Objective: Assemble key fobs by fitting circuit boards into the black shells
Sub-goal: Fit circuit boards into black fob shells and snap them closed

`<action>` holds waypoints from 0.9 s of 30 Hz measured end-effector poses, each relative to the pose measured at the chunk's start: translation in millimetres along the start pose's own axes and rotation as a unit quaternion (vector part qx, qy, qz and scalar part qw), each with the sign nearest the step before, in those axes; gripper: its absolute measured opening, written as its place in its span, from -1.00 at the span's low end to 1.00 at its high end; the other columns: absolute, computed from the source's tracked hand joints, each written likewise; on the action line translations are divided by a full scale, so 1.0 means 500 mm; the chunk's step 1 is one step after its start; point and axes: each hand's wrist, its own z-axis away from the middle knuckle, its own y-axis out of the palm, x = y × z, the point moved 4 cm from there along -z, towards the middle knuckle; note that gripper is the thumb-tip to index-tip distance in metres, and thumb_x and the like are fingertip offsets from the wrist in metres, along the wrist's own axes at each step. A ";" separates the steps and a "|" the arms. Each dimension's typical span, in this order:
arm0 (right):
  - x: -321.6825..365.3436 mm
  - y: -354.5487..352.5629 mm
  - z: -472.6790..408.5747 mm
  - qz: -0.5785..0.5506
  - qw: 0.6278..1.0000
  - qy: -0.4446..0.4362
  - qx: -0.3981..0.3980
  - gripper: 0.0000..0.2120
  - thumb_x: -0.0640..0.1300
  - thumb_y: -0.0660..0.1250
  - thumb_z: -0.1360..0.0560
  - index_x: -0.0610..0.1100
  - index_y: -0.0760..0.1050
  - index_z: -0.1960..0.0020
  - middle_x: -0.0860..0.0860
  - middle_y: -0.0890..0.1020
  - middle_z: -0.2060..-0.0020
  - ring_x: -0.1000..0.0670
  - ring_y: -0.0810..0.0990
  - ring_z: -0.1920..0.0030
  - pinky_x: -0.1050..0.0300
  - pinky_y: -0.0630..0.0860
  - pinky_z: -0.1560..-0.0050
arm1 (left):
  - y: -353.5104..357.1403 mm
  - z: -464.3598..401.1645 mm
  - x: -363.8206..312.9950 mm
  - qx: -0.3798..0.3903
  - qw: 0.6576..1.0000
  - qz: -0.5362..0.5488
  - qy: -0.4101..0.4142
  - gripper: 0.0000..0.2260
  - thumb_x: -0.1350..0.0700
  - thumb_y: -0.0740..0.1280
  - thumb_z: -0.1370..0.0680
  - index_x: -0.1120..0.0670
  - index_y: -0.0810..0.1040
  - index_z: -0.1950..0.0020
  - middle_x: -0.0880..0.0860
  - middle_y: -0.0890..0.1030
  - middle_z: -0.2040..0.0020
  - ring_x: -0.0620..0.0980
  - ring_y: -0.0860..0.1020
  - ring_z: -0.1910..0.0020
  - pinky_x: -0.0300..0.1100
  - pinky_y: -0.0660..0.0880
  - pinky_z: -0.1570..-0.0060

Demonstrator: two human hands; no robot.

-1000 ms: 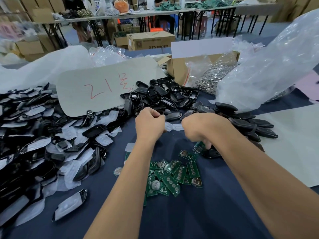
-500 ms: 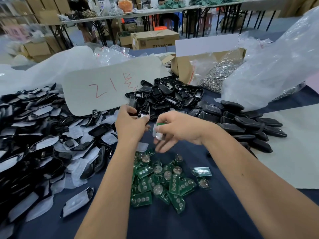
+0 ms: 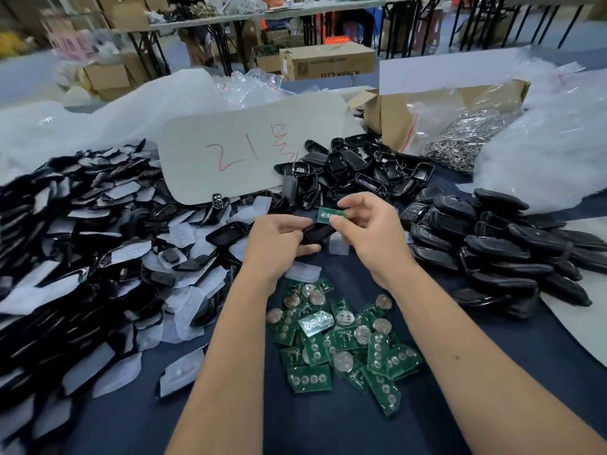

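Note:
My right hand (image 3: 371, 231) pinches a small green circuit board (image 3: 327, 214) between thumb and fingers, just above a black shell (image 3: 317, 232) that my left hand (image 3: 279, 244) grips from the left. Board and shell are close together over the dark blue table. A heap of green circuit boards (image 3: 341, 336) with coin cells lies between my forearms. Empty black shells (image 3: 358, 172) are piled behind my hands.
A large spread of black shells with white film (image 3: 98, 251) covers the left. Closed black fobs (image 3: 499, 251) are stacked at the right. A grey card marked in red (image 3: 249, 149), a cardboard box (image 3: 391, 123) with metal rings and plastic bags (image 3: 551, 142) stand behind.
Both hands rose from the table and drew apart slightly. The left hand picked up a black shell and the right hand brought a green board up beside it.

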 end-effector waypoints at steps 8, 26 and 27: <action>0.002 0.013 0.004 0.085 0.995 -0.043 -0.001 -0.91 -0.11 0.58 -0.48 0.05 0.70 0.10 0.08 0.73 0.26 0.04 0.70 0.26 0.06 0.63 0.20 | 0.005 0.002 -0.007 0.008 0.999 -0.018 0.047 -0.71 0.42 0.21 -0.65 0.20 0.70 -0.13 0.14 0.69 -0.06 -0.05 0.74 0.11 -0.19 0.67 0.09; 0.016 0.019 0.026 0.041 0.998 0.018 -0.051 -0.87 -0.24 0.61 -0.43 -0.15 0.67 0.09 -0.09 0.73 0.21 -0.03 0.75 0.33 -0.01 0.71 0.21 | 0.012 0.015 -0.006 -0.041 0.997 0.017 0.069 -0.84 0.36 0.47 -0.54 0.11 0.72 0.02 0.08 0.76 0.11 0.01 0.75 0.12 -0.17 0.68 0.16; 0.015 0.021 0.026 0.019 0.998 0.027 -0.047 -0.85 -0.27 0.61 -0.42 -0.16 0.67 0.09 -0.11 0.73 0.20 -0.03 0.76 0.30 0.01 0.71 0.20 | 0.010 0.015 -0.006 -0.044 0.996 0.028 0.066 -0.83 0.36 0.47 -0.54 0.10 0.72 0.03 0.06 0.76 0.13 0.01 0.75 0.13 -0.18 0.67 0.17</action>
